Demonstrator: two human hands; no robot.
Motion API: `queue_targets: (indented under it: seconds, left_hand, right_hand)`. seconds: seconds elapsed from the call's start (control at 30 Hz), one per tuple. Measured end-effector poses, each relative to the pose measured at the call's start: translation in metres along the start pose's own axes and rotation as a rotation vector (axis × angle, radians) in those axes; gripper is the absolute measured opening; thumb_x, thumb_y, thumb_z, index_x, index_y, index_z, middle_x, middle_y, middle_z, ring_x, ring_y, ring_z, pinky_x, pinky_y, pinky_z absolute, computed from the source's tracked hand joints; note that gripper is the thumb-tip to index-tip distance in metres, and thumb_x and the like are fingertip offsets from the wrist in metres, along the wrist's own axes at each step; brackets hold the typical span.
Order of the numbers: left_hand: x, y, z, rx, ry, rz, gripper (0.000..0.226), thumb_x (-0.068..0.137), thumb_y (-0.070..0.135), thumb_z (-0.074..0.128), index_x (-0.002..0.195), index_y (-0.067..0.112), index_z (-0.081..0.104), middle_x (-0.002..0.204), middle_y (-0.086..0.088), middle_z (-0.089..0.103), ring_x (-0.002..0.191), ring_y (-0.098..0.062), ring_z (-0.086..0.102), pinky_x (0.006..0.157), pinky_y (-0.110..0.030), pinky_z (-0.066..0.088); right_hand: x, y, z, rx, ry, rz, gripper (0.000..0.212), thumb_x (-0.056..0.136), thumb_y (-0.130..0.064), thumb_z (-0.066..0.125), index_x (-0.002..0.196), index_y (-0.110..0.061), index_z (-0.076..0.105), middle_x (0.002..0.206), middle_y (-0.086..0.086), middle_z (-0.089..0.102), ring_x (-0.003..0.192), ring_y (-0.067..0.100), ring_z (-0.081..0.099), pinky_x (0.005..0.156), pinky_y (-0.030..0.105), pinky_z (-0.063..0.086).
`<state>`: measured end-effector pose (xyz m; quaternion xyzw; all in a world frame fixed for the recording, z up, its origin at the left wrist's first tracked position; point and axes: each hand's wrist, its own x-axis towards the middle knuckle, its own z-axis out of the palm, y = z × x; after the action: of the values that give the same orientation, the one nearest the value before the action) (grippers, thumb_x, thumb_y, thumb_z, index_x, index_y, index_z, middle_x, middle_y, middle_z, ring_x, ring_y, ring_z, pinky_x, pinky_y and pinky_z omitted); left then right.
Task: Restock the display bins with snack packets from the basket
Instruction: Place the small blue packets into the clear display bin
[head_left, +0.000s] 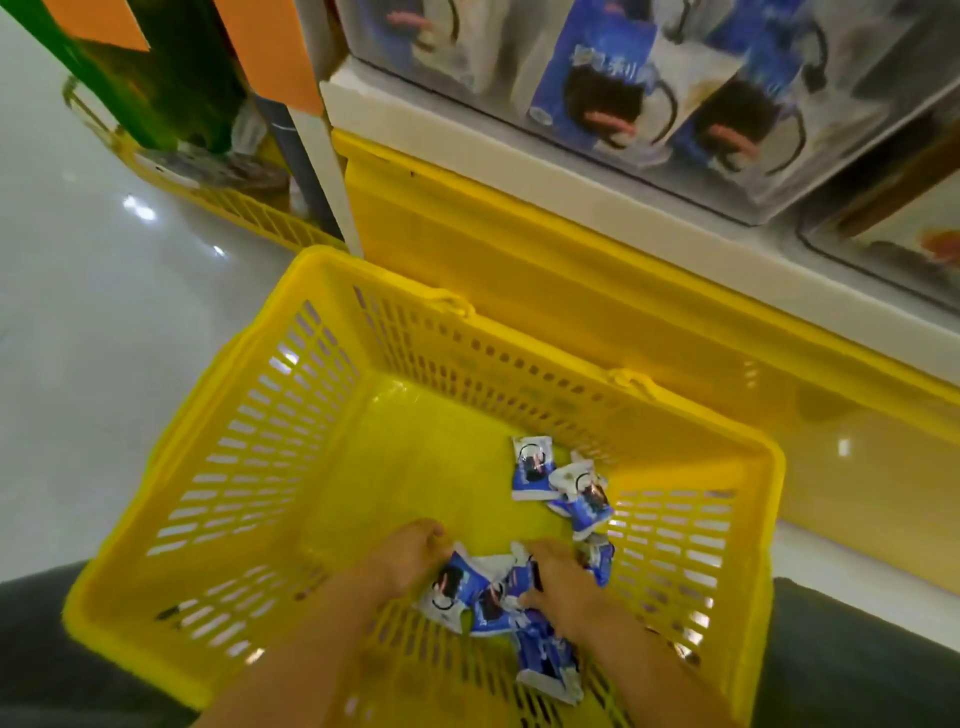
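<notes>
In the yellow basket (244, 441) my left hand (410, 564) and right hand (563, 590) clutch snack packets (475, 597) between them; stray packets (563, 486) lie beyond, nearer my right

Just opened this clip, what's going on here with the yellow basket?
A person has both hands down in the yellow basket, gathering a cluster of blue-and-white snack packets near its close wall. The right hand curls over the cluster. The left hand is at its left edge, though whether it grips one is unclear. A few loose packets lie farther in. The clear display bin above already holds matching packets.
</notes>
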<state>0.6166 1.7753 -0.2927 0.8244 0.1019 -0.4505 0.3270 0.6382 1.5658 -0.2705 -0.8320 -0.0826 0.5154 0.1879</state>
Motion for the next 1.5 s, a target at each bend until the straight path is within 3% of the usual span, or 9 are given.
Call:
queue_targets:
  seconds: [0.23, 0.43, 0.53, 0.73, 0.87, 0.97, 1.17, 1.27, 1.5]
  left_hand:
    - [0.007, 0.003, 0.023, -0.028, -0.138, -0.015, 0.03, 0.083, 0.017, 0.068, 0.108, 0.006, 0.055, 0.116, -0.017, 0.06, 0.093, -0.015, 0.054, 0.069, -0.021, 0.037]
    - [0.005, 0.006, 0.03, -0.038, -0.186, -0.02, 0.03, 0.079, 0.02, 0.072, 0.086, 0.023, 0.043, 0.084, 0.006, 0.047, 0.091, -0.017, 0.048, 0.058, -0.021, 0.034]
    - [-0.001, 0.009, 0.023, -0.16, -0.15, -0.023, 0.03, 0.082, 0.017, 0.07, 0.106, 0.014, 0.051, 0.107, -0.007, 0.061, 0.098, -0.017, 0.055, 0.073, -0.022, 0.042]
    - [-0.023, 0.028, 0.002, -0.456, 0.037, -0.053, 0.03, 0.088, 0.009, 0.062, 0.116, -0.001, 0.056, 0.113, -0.018, 0.064, 0.089, -0.016, 0.055, 0.075, -0.027, 0.046]
    - [-0.043, 0.049, -0.013, -0.809, 0.134, -0.068, 0.026, 0.091, 0.007, 0.056, 0.117, 0.005, 0.057, 0.091, -0.007, 0.063, 0.069, -0.007, 0.06, 0.055, -0.016, 0.046]
    - [-0.06, 0.068, -0.028, -1.082, 0.128, -0.01, 0.024, 0.093, 0.01, 0.053, 0.117, 0.008, 0.054, 0.1, -0.014, 0.066, 0.082, -0.017, 0.066, 0.069, -0.027, 0.05]
    - [-0.1, 0.116, -0.069, -1.244, 0.25, 0.171, 0.042, 0.087, 0.034, 0.059, 0.123, 0.013, 0.055, 0.119, -0.017, 0.061, 0.112, -0.036, 0.057, 0.085, -0.052, 0.052]
    - [-0.124, 0.139, -0.082, -1.172, 0.279, 0.341, 0.045, 0.079, 0.034, 0.068, 0.12, 0.022, 0.057, 0.111, -0.001, 0.068, 0.104, -0.024, 0.064, 0.086, -0.051, 0.052]
    - [-0.167, 0.17, -0.117, -1.086, 0.484, 0.503, 0.035, 0.083, 0.029, 0.066, 0.116, 0.023, 0.056, 0.106, -0.002, 0.07, 0.091, -0.022, 0.069, 0.074, -0.035, 0.057]
  right_hand:
    - [0.014, 0.011, -0.013, -0.095, -0.048, 0.048, 0.089, 0.075, -0.039, 0.076, 0.145, -0.014, 0.028, 0.147, 0.009, 0.033, 0.134, 0.026, 0.032, 0.109, 0.036, 0.031]
    - [0.012, 0.013, -0.02, -0.177, -0.008, 0.03, 0.07, 0.069, -0.044, 0.079, 0.123, -0.013, 0.047, 0.123, 0.008, 0.047, 0.116, 0.023, 0.041, 0.094, 0.032, 0.037]
    - [0.005, 0.006, -0.02, -0.056, 0.109, 0.005, 0.048, 0.07, -0.037, 0.079, 0.095, -0.017, 0.043, 0.099, 0.005, 0.049, 0.09, 0.017, 0.045, 0.068, 0.028, 0.034]
    - [-0.015, -0.022, -0.04, 0.191, 0.322, -0.033, 0.036, 0.083, -0.044, 0.066, 0.094, -0.016, 0.046, 0.07, -0.001, 0.05, 0.063, 0.011, 0.048, 0.053, 0.02, 0.035]
    - [-0.035, -0.046, -0.067, 0.727, 0.316, -0.006, 0.03, 0.094, -0.036, 0.052, 0.08, -0.009, 0.051, 0.077, 0.011, 0.053, 0.067, 0.015, 0.052, 0.057, 0.015, 0.045]
    - [-0.06, -0.06, -0.092, 1.027, 0.227, -0.072, 0.021, 0.096, -0.023, 0.049, 0.093, -0.003, 0.056, 0.085, 0.01, 0.057, 0.077, 0.017, 0.057, 0.065, 0.018, 0.055]
    - [-0.113, -0.08, -0.128, 0.991, 0.41, -0.201, 0.036, 0.092, -0.023, 0.057, 0.112, 0.007, 0.057, 0.112, 0.032, 0.061, 0.091, 0.03, 0.065, 0.067, 0.022, 0.057]
    - [-0.136, -0.093, -0.141, 0.935, 0.495, -0.272, 0.028, 0.091, -0.029, 0.056, 0.104, -0.004, 0.062, 0.101, 0.02, 0.067, 0.081, 0.019, 0.064, 0.057, 0.017, 0.054]
    - [-0.197, -0.121, -0.189, 0.971, 0.348, -0.458, 0.028, 0.092, -0.025, 0.052, 0.115, -0.013, 0.061, 0.109, 0.008, 0.07, 0.098, 0.018, 0.068, 0.076, 0.023, 0.057]
